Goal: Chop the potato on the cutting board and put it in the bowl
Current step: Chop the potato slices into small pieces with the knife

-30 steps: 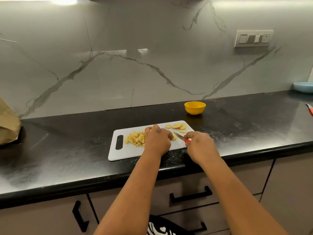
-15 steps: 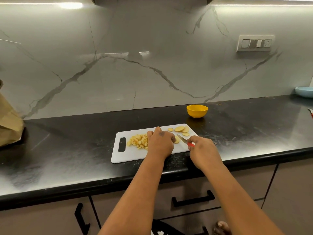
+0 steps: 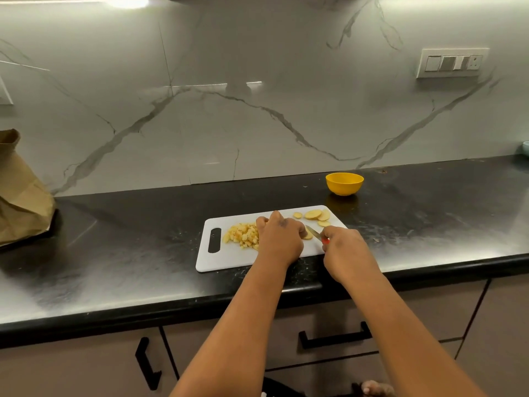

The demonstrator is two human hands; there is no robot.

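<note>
mid-chop, by the look of it — dicing the potato slices on the white cutting board, which lies on the black bench near its front edge. left hand curled down over a potato slice, fingertips pinning it to the board; exact finger lie hidden from this side. right hand closed around the red handle of a small knife, blade angled toward the held slice and touching or just over it — cannot tell which. diced pile heaped left of the left hand, just beside it. four uncut rounds waiting at the board's far right corner. yellow bowl beyond that corner, apart from the board; nothing visible inside it from this angle.

roughly halfway, as a judgement: one pile done, several rounds left, nothing moved to the bowl yet. next move calls for short downward cuts through the pinned slice, fingertips tucked clear of the edge, then drawing in another round.

against half a second ago: little changed — both hands in the same places on the board, same grip on knife and slice, pile and rounds unmoved. slight shift of the head view only. brown paper bag at far left, also unmoved.
</note>
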